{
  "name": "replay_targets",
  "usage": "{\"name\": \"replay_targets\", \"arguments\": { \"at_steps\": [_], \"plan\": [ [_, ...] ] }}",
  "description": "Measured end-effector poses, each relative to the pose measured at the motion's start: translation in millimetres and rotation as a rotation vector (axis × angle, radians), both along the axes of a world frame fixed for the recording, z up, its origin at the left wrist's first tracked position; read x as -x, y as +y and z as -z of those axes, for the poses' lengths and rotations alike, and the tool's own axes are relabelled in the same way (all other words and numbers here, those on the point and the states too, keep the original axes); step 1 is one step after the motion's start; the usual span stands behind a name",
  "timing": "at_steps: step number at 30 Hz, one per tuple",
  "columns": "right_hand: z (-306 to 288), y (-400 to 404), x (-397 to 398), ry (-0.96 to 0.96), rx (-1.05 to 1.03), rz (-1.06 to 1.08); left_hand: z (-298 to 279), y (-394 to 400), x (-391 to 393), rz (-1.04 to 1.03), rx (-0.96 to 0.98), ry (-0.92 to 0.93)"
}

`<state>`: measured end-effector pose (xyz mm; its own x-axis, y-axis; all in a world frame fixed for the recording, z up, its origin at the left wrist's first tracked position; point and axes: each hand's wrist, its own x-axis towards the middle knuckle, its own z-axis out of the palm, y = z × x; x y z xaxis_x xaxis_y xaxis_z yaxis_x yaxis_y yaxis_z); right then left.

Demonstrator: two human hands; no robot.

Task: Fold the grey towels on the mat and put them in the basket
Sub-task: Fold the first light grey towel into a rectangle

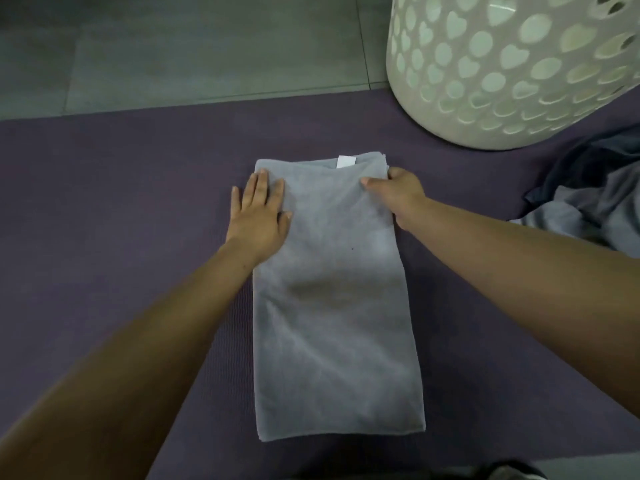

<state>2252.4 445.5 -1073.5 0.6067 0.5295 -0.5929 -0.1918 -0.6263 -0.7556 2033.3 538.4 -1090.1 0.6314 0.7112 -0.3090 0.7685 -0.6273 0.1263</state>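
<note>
A grey towel (332, 306) lies folded into a long strip on the purple mat (121, 202), with a white label at its far edge. My left hand (259, 213) rests flat on the towel's far left part, fingers straight. My right hand (401, 199) grips the towel's far right edge, thumb on top and fingers tucked under the cloth. The white basket (512, 71) with heart-shaped holes stands at the far right on the mat.
A pile of loose grey and dark cloths (595, 202) lies on the mat at the right edge, below the basket. Grey floor tiles (173, 46) run beyond the mat's far edge.
</note>
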Motion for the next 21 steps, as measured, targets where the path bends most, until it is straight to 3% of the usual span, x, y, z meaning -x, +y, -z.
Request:
{"name": "replay_targets", "arguments": {
  "at_steps": [3,6,12,18,21],
  "plan": [
    [-0.6,7.2,-3.9,-0.24,0.03,-0.126,-8.5,22.9,-18.9,-0.166,0.132,-0.039],
    [-0.2,13.2,-9.0,-0.326,0.053,-0.226,-14.0,42.0,-33.3,-0.474,0.191,-0.195],
    [5.7,24.9,-19.5,-0.234,0.057,-0.173,-12.5,64.8,-35.3,-0.908,0.271,-0.433],
    [4.8,28.9,-23.9,-0.229,0.094,-0.142,-16.7,71.7,-40.7,-1.035,0.434,-0.436],
    [2.0,31.2,-23.8,-0.242,0.118,-0.155,-18.5,65.3,-41.8,-1.137,0.35,-0.426]
  ]
}}
